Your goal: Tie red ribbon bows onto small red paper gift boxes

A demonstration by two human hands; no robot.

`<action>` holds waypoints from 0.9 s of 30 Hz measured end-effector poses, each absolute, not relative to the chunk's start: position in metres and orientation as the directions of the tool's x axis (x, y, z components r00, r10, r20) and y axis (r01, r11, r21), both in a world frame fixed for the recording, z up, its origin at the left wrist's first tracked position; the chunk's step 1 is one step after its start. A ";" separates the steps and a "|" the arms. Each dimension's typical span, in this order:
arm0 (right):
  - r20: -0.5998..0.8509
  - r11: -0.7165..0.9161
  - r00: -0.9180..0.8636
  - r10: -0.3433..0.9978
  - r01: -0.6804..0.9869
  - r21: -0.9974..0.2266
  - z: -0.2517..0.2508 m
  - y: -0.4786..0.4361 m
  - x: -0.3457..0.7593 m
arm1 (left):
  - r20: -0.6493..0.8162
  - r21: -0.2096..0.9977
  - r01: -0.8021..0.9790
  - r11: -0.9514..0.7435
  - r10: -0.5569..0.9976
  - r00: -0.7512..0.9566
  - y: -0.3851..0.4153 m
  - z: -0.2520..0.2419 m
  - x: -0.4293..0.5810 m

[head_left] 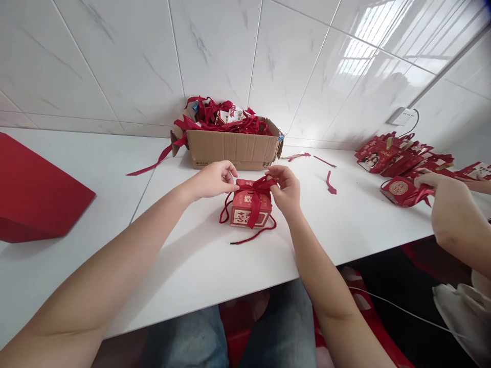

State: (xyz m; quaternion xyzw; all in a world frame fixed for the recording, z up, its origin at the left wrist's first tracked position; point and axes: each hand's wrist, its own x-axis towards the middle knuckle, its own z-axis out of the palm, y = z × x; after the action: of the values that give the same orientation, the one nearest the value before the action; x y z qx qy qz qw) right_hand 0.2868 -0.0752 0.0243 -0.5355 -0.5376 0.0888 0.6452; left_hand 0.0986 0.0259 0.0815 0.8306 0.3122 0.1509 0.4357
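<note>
A small red gift box (241,219) with cream Chinese characters sits on the white table in front of me. A red ribbon (254,207) is tied in a bow over its top, with a tail hanging down the front. My left hand (215,180) pinches the ribbon at the box's upper left. At the upper right, my right hand (286,188) has thumb and fingers closed on the bow's other side. Dark red twisted cord (255,236) trails round the box, one tipped end lying on the table before it.
Behind the box stands a cardboard carton (230,145) full of red ribbons. Ribbon scraps (330,184) lie to its right. A large red object (38,191) is at far left. On the right, a co-worker's hand (429,178) holds another red box (399,190) near several red bags (387,153).
</note>
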 end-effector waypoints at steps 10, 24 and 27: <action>0.667 0.462 0.371 0.646 0.505 -0.729 0.019 -0.075 0.279 | -0.138 0.802 0.480 -0.355 0.672 0.727 0.030 0.087 0.095; 0.593 0.371 0.456 0.664 0.487 -0.790 0.025 -0.077 0.277 | 0.295 0.348 0.534 -0.771 0.630 0.718 -0.032 0.077 0.121; 0.579 0.354 0.471 0.665 0.484 -0.800 0.025 -0.077 0.278 | 0.239 0.416 0.565 -0.712 0.685 0.688 -0.026 0.078 0.118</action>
State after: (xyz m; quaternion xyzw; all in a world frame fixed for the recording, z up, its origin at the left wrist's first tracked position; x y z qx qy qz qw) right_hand 0.2779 -0.0767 0.0252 -0.5641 -0.5093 0.0699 0.6461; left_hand 0.1184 -0.0262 0.0780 0.9052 0.3453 0.1919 0.1566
